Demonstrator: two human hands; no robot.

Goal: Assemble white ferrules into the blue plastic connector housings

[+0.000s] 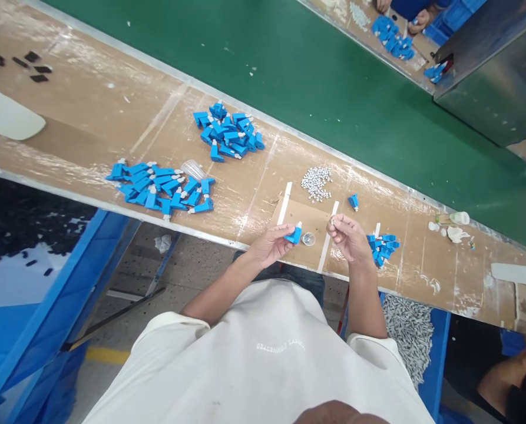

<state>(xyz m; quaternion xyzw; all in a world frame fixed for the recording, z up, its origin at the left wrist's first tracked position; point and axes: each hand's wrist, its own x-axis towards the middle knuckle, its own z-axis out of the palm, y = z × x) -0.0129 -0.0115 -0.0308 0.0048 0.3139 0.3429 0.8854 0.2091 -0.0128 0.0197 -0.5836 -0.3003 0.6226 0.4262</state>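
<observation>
Between the thumb and fingers of my left hand (pixel 271 246) is a blue plastic part (pixel 295 234) with a pale tip pointing up. My right hand (pixel 350 237) is pinched closed at about the same height; what sits at its fingertips is too small to name. A small clear round dish (pixel 308 238) lies on the bench between the two hands. Beyond them is a heap of small grey metal pieces (pixel 316 184). One single blue part (pixel 353 202) lies past my right hand, and a small pile of blue parts (pixel 383 248) is just right of that wrist.
Two larger piles of blue parts (pixel 230 132) (pixel 163 187) lie to the left on the brown bench (pixel 112 118). A green conveyor belt (pixel 263 65) runs behind. A blue bin of grey metal pieces (pixel 407 333) stands below right. Co-workers' hands (pixel 418 22) show across the belt.
</observation>
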